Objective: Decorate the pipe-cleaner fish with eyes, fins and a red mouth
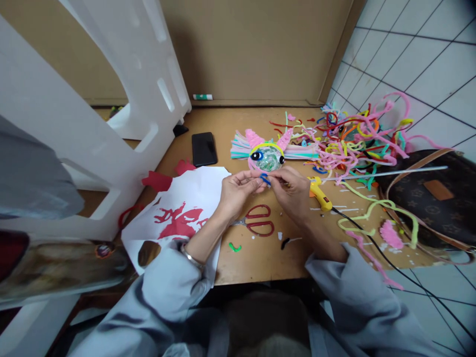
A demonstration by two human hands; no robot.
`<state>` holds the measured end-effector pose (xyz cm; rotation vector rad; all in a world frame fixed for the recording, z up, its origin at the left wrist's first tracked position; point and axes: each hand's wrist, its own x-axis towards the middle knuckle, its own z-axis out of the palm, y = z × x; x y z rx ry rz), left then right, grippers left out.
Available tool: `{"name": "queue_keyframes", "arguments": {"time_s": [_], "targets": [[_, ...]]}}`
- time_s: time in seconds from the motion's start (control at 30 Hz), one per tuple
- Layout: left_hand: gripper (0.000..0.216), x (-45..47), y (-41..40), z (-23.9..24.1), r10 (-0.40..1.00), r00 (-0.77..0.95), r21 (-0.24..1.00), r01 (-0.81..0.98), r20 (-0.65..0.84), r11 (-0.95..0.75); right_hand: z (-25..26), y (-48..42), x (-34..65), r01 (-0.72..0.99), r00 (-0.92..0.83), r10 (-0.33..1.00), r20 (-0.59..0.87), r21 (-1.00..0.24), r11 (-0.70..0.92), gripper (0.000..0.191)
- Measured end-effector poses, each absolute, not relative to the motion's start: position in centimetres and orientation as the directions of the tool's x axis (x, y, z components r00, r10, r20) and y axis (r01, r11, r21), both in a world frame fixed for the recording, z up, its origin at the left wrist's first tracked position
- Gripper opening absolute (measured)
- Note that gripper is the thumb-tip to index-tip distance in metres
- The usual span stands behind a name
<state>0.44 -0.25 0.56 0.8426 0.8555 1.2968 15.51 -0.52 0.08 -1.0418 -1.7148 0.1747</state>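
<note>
Both my hands meet over the middle of the wooden board [256, 258]. My left hand [238, 191] and my right hand [292, 191] pinch a short blue pipe cleaner piece [265, 179] between their fingertips. Just beyond them lies a craft face [268, 156] with a green centre, two dark eyes, a yellow band and pink and turquoise pipe cleaner fringes to both sides. Red-handled scissors [259, 220] lie right under my wrists. A yellow glue gun [320, 193] rests beside my right hand, its black cord [394, 270] running off to the right.
A tangled heap of coloured pipe cleaners [357, 136] fills the far right. A brown patterned bag [435, 198] sits at the right edge. A black phone [204, 148] lies at the back left, white paper with red cutouts [178, 218] at the left, white plastic frames [111, 99] beyond.
</note>
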Motion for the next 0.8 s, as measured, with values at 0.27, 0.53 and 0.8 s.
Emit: {"name": "queue_keyframes", "arguments": {"time_s": [0.27, 0.53, 0.8], "targets": [[0.046, 0.40, -0.07, 0.45, 0.996, 0.072, 0.893, -0.442, -0.060, 0.086, -0.10, -0.52, 15.43, 0.576, -0.110, 0.654, 0.749, -0.488, 0.656, 0.018], [0.041, 0.25, -0.02, 0.30, 0.997, 0.070, 0.904, -0.422, -0.043, 0.069, -0.32, -0.62, 15.45, 0.654, -0.188, 0.656, 0.731, -0.405, 0.639, 0.021], [0.044, 0.42, -0.27, 0.38, 0.999, 0.046, 0.926, -0.377, -0.006, 0.023, -0.46, -0.60, 15.54, 0.659, -0.204, 0.678, 0.706, -0.413, 0.628, 0.020]]}}
